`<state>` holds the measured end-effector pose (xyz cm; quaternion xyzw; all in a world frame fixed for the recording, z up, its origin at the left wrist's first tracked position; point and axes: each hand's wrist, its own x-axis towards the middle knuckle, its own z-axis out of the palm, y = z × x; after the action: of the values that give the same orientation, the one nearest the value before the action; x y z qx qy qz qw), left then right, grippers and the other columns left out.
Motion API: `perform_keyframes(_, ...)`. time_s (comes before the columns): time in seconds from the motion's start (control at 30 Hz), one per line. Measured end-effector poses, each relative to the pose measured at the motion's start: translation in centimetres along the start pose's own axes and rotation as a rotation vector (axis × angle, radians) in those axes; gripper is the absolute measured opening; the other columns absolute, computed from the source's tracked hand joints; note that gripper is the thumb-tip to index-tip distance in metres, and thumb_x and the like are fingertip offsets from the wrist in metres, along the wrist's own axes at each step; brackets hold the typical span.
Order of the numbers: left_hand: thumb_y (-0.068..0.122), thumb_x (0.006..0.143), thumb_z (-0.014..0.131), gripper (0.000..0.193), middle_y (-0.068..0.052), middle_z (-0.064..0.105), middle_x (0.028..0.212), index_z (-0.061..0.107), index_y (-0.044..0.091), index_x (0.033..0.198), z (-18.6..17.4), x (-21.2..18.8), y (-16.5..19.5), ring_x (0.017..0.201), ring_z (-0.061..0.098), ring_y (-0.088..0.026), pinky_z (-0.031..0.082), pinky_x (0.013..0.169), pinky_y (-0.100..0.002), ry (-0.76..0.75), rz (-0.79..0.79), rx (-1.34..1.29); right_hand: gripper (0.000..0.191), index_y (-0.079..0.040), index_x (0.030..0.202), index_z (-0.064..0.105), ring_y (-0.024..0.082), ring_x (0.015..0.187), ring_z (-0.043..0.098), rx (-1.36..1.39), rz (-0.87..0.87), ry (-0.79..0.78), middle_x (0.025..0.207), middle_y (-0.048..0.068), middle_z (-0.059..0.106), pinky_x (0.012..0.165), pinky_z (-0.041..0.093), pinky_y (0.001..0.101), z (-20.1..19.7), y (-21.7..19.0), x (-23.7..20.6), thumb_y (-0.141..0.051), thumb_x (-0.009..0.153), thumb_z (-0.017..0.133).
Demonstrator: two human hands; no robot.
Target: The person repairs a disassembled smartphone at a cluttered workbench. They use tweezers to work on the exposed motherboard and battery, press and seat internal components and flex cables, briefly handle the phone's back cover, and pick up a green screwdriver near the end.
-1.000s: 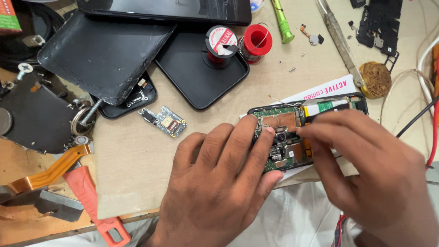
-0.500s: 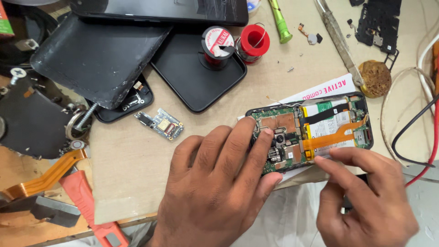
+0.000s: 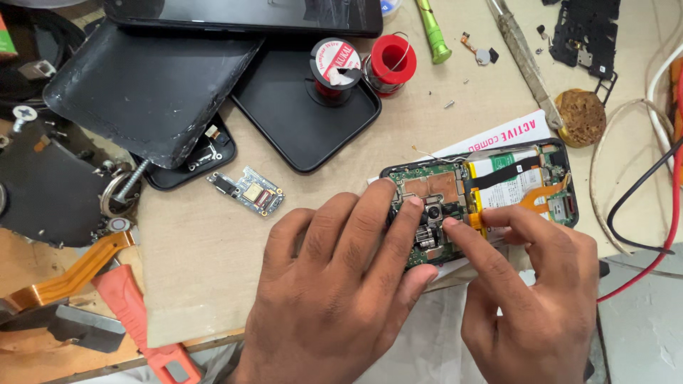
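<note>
Opened phone (image 3: 491, 192), back cover off, lies flat on the bench w/ circuit board and battery exposed, directly under both sets of fingertips. Left hand (image 3: 334, 299) is spread flat, fingers extended, tips pressing the board's camera end to pin it; nothing gripped. Right hand (image 3: 533, 299): index finger out, touching the board next to the left fingertips, just by the orange flex cable (image 3: 530, 203); other fingers curled loosely, holding nothing.

Step in hand, prob.: seating or loosening a small connector/part near the camera module. Next move likely calls for light, precise fingertip pressure, w/ the left hand keeping the phone from sliding.

Surface: beige work mat (image 3: 213, 249) on a cluttered bench. Beyond the left fingertips: small loose PCB (image 3: 247, 190), black tray (image 3: 299, 121) w/ a solder-wire spool (image 3: 336, 67), red spool (image 3: 390, 60). Beyond the right fingers: green screwdriver (image 3: 432, 32), brown cleaning pad (image 3: 582, 117). Room past the bench isn't visible.
</note>
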<state>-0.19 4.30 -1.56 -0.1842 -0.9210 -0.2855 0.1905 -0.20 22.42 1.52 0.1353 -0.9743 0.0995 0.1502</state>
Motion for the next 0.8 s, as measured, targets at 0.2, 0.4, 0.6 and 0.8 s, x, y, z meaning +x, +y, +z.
perform_keyframes(0.2,0.043,0.096,0.071,0.054,-0.011,0.058,0.138,0.068,0.005,0.133,-0.1,0.1,0.0,0.119,0.056,-0.024,0.042,0.098,-0.045,-0.001,0.006,-0.005,0.059,-0.015,0.113,0.077,0.025,0.097,0.059,-0.003,0.006,-0.032,0.116,0.007,0.063,0.087,0.046,0.0426,-0.3,0.1,0.4,0.015,0.063,0.064)
perform_keyframes(0.4,0.043,0.096,0.071,0.054,-0.011,0.058,0.138,0.068,0.004,0.133,-0.2,0.1,-0.1,0.119,0.057,-0.025,0.042,0.099,-0.045,0.011,0.012,0.006,0.054,-0.011,0.111,0.074,0.026,0.096,0.061,0.063,-0.068,-0.078,0.11,0.007,0.062,0.088,0.048,0.0422,-1.0,0.5,1.7,0.013,0.064,0.063)
perform_keyframes(0.6,0.042,0.096,0.071,0.053,-0.011,0.058,0.137,0.068,0.004,0.132,-0.1,0.1,0.0,0.118,0.057,-0.025,0.042,0.098,-0.046,0.016,0.016,0.017,0.044,-0.006,0.105,0.073,0.03,0.097,0.062,0.07,-0.098,-0.084,0.104,0.01,0.064,0.084,0.05,0.0428,-1.2,0.4,2.5,0.014,0.067,0.065)
perform_keyframes(0.8,0.043,0.097,0.069,0.053,-0.011,0.057,0.138,0.068,0.005,0.134,-0.1,0.0,0.0,0.119,0.056,-0.025,0.043,0.099,-0.046,0.0,0.004,-0.006,0.043,-0.004,0.101,0.075,0.024,0.093,0.066,0.219,0.012,-0.032,0.101,0.01,0.068,0.076,0.055,0.0329,-1.0,0.0,2.7,0.019,0.067,0.06)
